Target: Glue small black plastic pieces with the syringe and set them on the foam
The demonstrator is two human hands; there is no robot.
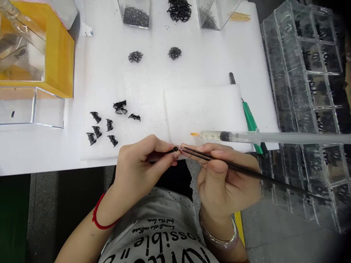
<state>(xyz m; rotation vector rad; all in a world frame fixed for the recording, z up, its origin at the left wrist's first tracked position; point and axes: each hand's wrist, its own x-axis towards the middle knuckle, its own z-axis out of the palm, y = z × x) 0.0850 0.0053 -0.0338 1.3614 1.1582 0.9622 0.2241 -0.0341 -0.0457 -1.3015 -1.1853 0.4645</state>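
My left hand (145,170) pinches a small black part (174,149) between thumb and fingertips at the front edge of the white foam board. My right hand (222,175) is closed around black tweezers (236,166), whose tips meet the black part. Most of that part is covered by my fingers. Just beyond my right hand lies a syringe (230,136) with an orange tip, pointing left. Several black bat-shaped pieces (109,125) lie on the board to the left, beyond my left hand.
Two small piles of dark glittery bits (135,56) sit mid-board. Farther back are clear boxes (136,16), a heap of black parts (179,10) and toothpicks (240,16). A green-handled tool (249,117) lies under the syringe. Clear compartment trays (309,73) stand right; a yellow bin (59,47) stands left.
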